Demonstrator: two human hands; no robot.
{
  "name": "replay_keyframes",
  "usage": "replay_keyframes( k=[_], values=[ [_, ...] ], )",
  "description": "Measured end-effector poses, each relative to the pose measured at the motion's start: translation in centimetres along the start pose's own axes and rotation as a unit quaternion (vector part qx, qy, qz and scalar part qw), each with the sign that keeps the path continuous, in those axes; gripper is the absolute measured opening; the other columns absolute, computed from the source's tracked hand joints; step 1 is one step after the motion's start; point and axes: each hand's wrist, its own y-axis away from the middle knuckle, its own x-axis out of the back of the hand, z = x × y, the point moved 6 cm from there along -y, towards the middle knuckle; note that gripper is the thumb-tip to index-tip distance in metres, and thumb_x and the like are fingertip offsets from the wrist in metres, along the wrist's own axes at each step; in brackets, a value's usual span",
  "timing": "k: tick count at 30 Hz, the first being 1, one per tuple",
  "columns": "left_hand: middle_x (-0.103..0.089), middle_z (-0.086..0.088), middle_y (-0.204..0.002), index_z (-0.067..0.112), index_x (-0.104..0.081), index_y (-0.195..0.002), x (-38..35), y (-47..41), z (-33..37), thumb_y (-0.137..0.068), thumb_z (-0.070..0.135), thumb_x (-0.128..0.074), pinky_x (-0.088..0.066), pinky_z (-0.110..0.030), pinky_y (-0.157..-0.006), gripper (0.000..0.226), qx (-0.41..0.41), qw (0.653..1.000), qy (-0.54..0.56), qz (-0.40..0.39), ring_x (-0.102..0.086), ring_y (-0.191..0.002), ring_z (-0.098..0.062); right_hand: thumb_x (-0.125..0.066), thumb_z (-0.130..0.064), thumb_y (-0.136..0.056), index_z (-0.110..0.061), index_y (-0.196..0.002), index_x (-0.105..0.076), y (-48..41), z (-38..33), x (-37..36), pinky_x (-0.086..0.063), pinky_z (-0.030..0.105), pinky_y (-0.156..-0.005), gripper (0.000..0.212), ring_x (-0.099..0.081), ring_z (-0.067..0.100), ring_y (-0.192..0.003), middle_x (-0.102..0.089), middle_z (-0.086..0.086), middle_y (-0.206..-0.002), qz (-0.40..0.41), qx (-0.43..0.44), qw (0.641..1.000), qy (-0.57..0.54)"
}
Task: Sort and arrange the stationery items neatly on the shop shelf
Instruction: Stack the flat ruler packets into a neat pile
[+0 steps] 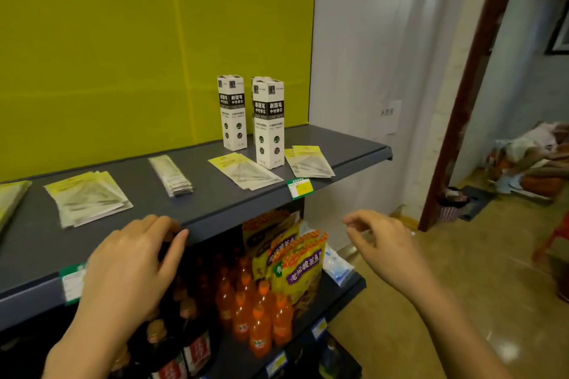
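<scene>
On the dark grey shelf [200, 212] stand white pen-refill boxes: one at the back [232, 112], another nearer the edge [268, 124], a third partly hidden behind it. Flat yellow-topped packets lie in piles: a left pile [87, 197], a narrow stack [171, 175], a middle packet [244, 171] and a right pile [309, 161]. My left hand [132, 258] rests at the shelf's front edge, fingers curled, with nothing visible in it. My right hand [381, 243] hovers in the air right of the shelf, fingers loosely bent and empty.
A yellow-green back panel [123, 40] rises behind the shelf. Below are orange drink bottles [255, 314], yellow snack bags [301, 268] and dark sauce bottles [184, 348]. Green price tags [299, 188] hang on the edge. A doorway with a brown frame [462, 101] opens at right.
</scene>
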Motion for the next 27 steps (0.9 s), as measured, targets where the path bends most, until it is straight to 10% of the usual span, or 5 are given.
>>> replay_keyframes(
  k=[10,17,27],
  values=[
    [-0.065,0.001,-0.077,0.02,-0.059,-0.08,-4.2,-6.8,4.4,-0.082,0.049,-0.03,-0.04,-0.027,-0.049,0.041,0.057,0.998,-0.022,-0.008,-0.065,-0.072,-0.027,-0.055,-0.024,-0.09,-0.012,-0.109,-0.063,-13.6,2.8,-0.2,-0.05,0.035,-0.086,0.024,-0.061,0.019,-0.095,-0.067,0.003,-0.101,0.019,0.045,0.995,-0.088],
    [-0.063,-0.011,-0.094,0.01,-0.057,-0.098,-7.4,-10.5,7.4,-0.09,0.041,-0.048,-0.047,-0.038,-0.069,0.033,0.173,0.984,-0.023,-0.037,-0.055,-0.1,-0.03,-0.042,-0.06,-0.087,-0.006,-0.122,-0.049,-20.0,4.2,-3.7,-0.043,0.041,-0.09,0.065,-0.048,0.032,-0.117,-0.056,0.014,-0.125,-0.108,0.024,0.994,0.02],
    [-0.054,-0.021,-0.126,0.003,-0.04,-0.126,-12.7,-15.3,7.9,-0.074,0.077,-0.036,-0.039,-0.041,-0.095,0.091,0.332,0.927,-0.1,-0.144,-0.039,-0.126,-0.033,-0.044,-0.076,-0.074,0.003,-0.136,-0.032,-23.8,1.5,-6.6,-0.038,0.039,-0.097,0.101,-0.038,0.034,-0.125,-0.044,0.017,-0.138,-0.17,0.098,0.975,0.1]
  ],
)
